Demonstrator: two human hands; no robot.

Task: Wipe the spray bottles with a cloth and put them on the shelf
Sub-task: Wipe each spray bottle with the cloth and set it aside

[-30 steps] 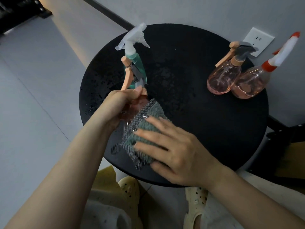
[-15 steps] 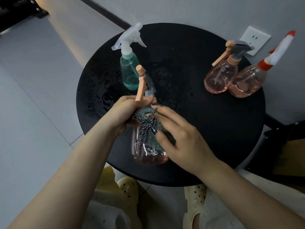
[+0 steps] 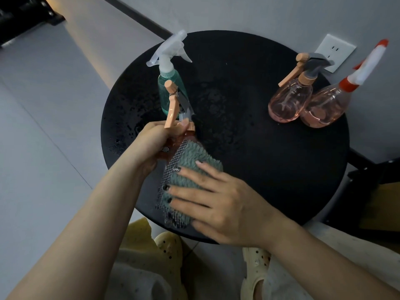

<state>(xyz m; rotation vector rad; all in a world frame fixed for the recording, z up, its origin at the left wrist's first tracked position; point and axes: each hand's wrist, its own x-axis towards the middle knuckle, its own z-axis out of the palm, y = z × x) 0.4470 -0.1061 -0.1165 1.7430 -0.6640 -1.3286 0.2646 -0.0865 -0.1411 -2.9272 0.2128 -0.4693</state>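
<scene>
Pressing a nubby grey-green cloth point(image 3: 190, 169) — apparently mesh-backed — against translucent pink bottle point(image 3: 173, 146).

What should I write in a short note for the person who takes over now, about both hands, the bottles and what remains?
Left hand: grips the neck of the pink spray bottle, held tilted above the black round table.
Right hand: fingers straight, presses the grey-green cloth around that bottle's body.
On the table: green bottle at the back left; pink bottle with grey head and pink bottle with red-white nozzle at the back right, touching.
Done: wiping under way.
Left: the other bottles; all go to the shelf, which is not in view.
</scene>
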